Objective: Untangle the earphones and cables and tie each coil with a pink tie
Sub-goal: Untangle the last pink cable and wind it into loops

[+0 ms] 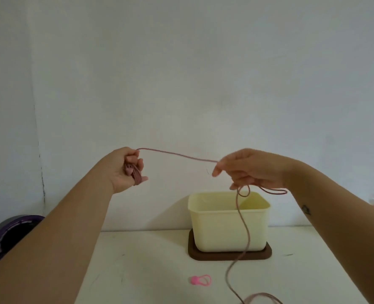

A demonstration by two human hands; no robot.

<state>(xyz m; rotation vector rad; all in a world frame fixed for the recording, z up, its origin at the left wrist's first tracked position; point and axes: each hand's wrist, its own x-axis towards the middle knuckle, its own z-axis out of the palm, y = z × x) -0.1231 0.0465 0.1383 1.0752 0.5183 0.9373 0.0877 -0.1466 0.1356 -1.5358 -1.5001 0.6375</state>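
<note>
Gripping the thin mauve cable [177, 155] in both hands [124, 170] [250, 170], its dangling loop could knot if tugged.

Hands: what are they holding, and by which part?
One cable. The left hand grips its wound-up end; the right hand pinches it further along, with the rest hanging to the table.
</note>
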